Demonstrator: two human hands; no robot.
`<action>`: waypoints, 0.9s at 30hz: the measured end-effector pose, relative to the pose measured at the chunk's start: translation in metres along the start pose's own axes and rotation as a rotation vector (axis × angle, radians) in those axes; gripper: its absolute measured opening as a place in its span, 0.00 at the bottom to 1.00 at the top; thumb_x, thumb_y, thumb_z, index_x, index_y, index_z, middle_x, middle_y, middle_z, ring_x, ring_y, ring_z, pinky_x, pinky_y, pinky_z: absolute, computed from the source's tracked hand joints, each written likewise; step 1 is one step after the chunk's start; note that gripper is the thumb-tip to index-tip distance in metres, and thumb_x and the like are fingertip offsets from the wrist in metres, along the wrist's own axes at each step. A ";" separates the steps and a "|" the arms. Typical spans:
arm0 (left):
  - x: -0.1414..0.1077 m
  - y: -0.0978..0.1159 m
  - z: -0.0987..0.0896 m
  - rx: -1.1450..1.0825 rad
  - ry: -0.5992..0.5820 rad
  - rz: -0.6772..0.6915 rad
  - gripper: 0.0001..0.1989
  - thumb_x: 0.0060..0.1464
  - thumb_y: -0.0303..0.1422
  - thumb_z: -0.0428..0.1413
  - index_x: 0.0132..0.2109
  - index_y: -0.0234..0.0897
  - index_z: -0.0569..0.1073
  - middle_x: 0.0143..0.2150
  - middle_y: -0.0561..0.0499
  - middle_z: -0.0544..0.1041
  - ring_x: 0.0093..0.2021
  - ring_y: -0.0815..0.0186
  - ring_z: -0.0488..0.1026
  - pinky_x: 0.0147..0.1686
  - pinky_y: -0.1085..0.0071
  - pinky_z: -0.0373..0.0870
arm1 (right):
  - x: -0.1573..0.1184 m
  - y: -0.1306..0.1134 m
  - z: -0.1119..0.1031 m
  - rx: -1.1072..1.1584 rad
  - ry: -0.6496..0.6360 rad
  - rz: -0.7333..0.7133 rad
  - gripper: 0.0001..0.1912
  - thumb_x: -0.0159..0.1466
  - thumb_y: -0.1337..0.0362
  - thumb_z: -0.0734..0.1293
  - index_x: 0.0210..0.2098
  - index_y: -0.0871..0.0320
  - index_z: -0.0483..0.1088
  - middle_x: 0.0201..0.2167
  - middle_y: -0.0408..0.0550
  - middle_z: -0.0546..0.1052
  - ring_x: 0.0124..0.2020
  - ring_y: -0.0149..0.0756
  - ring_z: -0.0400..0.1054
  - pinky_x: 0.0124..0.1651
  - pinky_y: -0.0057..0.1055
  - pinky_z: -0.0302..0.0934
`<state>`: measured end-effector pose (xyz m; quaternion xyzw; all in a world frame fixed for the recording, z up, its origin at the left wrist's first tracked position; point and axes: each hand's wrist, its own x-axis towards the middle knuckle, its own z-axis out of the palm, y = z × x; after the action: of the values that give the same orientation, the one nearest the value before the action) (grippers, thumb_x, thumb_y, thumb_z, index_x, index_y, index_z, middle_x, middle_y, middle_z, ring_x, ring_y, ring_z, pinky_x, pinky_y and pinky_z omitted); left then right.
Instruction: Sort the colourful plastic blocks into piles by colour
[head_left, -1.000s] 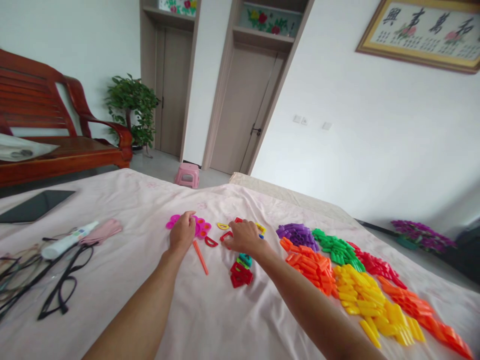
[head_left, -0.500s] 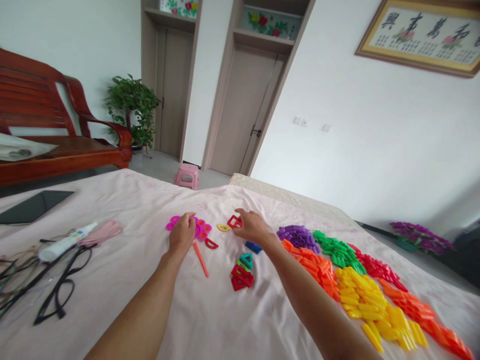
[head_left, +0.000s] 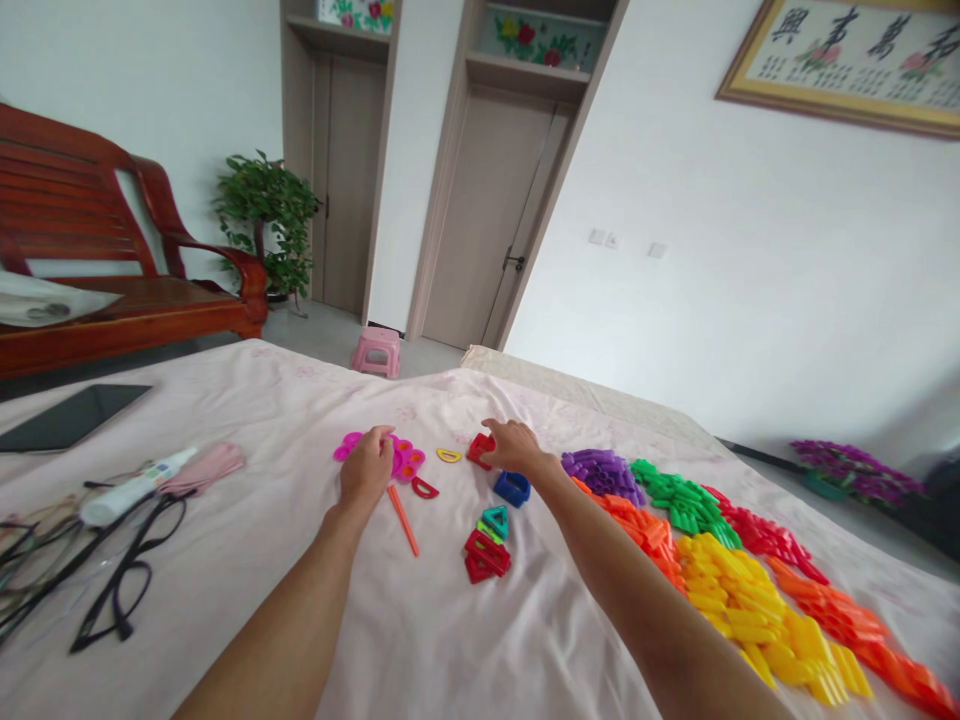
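Red plastic shapes (head_left: 478, 452) in a small stack on the pale bedspread (head_left: 420, 630), just left of the right hand (head_left: 521, 446), fingers curved at the stack; cannot tell grip from mere contact. Left hand (head_left: 367, 466) curled over pink rings (head_left: 406, 460); firm hold or light rest, cannot tell. Best to line up edges, press flat, release gently, clear of the blue pieces (head_left: 512, 489) close by. Bottle label (head_left: 156, 467) too small to read. Framed calligraphy (head_left: 855, 62) on wall (head_left: 675, 180): 興 and 萬 legible.

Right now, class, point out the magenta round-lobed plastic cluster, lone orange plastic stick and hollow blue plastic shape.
Magenta cluster (head_left: 406, 459), head view: right lobes.
Lone orange stick (head_left: 403, 521), head view: mid-length.
Blue shape (head_left: 512, 496), head view: near side.
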<state>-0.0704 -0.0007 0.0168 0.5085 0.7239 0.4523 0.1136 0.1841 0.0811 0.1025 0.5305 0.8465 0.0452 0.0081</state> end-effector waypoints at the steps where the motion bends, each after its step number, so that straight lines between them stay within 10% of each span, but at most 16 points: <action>1: 0.000 0.000 0.000 0.004 -0.001 0.004 0.17 0.64 0.34 0.47 0.54 0.40 0.74 0.55 0.45 0.79 0.55 0.58 0.75 0.54 0.64 0.69 | -0.002 0.001 -0.002 0.013 0.004 0.005 0.37 0.58 0.54 0.70 0.65 0.56 0.63 0.49 0.54 0.79 0.55 0.49 0.68 0.54 0.38 0.57; 17: -0.004 -0.005 0.006 0.194 -0.048 0.132 0.16 0.63 0.33 0.47 0.50 0.40 0.77 0.52 0.45 0.79 0.52 0.61 0.74 0.51 0.68 0.68 | -0.156 -0.023 0.017 0.510 0.181 -0.135 0.11 0.65 0.58 0.66 0.44 0.52 0.76 0.40 0.47 0.79 0.40 0.37 0.72 0.44 0.30 0.64; 27: -0.019 0.005 -0.007 0.417 0.037 0.176 0.17 0.63 0.36 0.47 0.49 0.39 0.80 0.52 0.39 0.78 0.54 0.53 0.71 0.59 0.55 0.61 | -0.175 -0.026 0.040 0.425 0.199 -0.245 0.15 0.62 0.59 0.70 0.48 0.53 0.75 0.42 0.48 0.77 0.45 0.40 0.69 0.49 0.33 0.60</action>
<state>-0.0630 -0.0197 0.0193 0.5737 0.7566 0.3103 -0.0474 0.2395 -0.0847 0.0546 0.4067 0.8916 -0.0829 -0.1811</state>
